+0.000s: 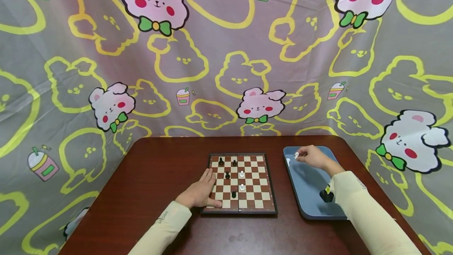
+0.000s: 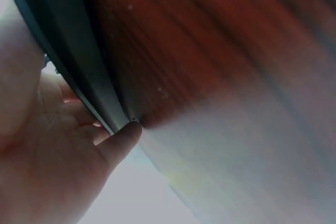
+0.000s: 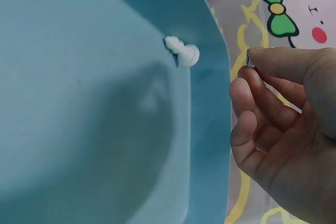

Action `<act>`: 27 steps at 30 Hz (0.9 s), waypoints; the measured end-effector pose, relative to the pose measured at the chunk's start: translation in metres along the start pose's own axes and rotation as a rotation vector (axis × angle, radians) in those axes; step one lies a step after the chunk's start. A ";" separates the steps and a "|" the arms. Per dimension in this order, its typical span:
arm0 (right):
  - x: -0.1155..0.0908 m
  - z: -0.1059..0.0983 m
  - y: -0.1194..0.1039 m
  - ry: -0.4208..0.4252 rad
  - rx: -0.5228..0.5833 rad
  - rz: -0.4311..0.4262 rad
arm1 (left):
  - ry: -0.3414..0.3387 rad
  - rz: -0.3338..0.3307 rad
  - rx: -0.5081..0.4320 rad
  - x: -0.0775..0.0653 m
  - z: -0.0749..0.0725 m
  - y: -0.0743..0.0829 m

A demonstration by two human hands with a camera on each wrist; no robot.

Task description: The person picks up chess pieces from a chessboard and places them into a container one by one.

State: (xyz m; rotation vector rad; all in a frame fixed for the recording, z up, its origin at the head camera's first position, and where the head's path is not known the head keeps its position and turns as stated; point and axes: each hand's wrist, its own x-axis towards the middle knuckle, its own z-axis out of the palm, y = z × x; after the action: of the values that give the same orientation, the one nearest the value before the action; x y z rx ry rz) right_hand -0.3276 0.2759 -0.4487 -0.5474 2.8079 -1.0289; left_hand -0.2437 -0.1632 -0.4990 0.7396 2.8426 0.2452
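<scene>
My right hand (image 1: 313, 156) pinches a small white chess piece (image 1: 296, 155) between thumb and fingertips, above the far end of the blue tray (image 1: 311, 184). Fingers cover most of that piece in the right wrist view. A second white chess piece (image 3: 184, 53) lies on its side against the tray wall. My left hand (image 1: 199, 192) rests along the left edge of the chessboard (image 1: 256, 206), fingers extended and thumb at its near corner. Two white pieces, one a white pawn-like piece (image 1: 242, 187), stand on the board among several black pieces (image 1: 227, 175).
The board lies on a dark red-brown table (image 1: 148, 184), with the tray to its right. A black object with a yellow mark (image 1: 326, 196) shows beside my right sleeve. Behind the table hangs a grey curtain (image 1: 212, 109) with cartoon rabbits.
</scene>
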 end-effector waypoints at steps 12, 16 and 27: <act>-0.006 -0.002 0.018 -0.021 -0.028 0.046 | 0.003 0.009 0.033 -0.001 0.000 0.000; -0.007 -0.002 0.023 -0.036 -0.028 0.059 | 0.001 0.010 0.037 -0.001 0.000 0.000; -0.009 -0.001 0.027 -0.053 -0.039 0.073 | 0.001 0.000 0.018 -0.001 -0.002 0.000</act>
State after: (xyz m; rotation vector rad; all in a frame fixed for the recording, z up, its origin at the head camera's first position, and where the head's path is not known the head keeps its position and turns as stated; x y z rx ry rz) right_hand -0.3278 0.2986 -0.4650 -0.4653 2.7847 -0.9338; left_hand -0.2428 -0.1640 -0.4972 0.7432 2.8495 0.2206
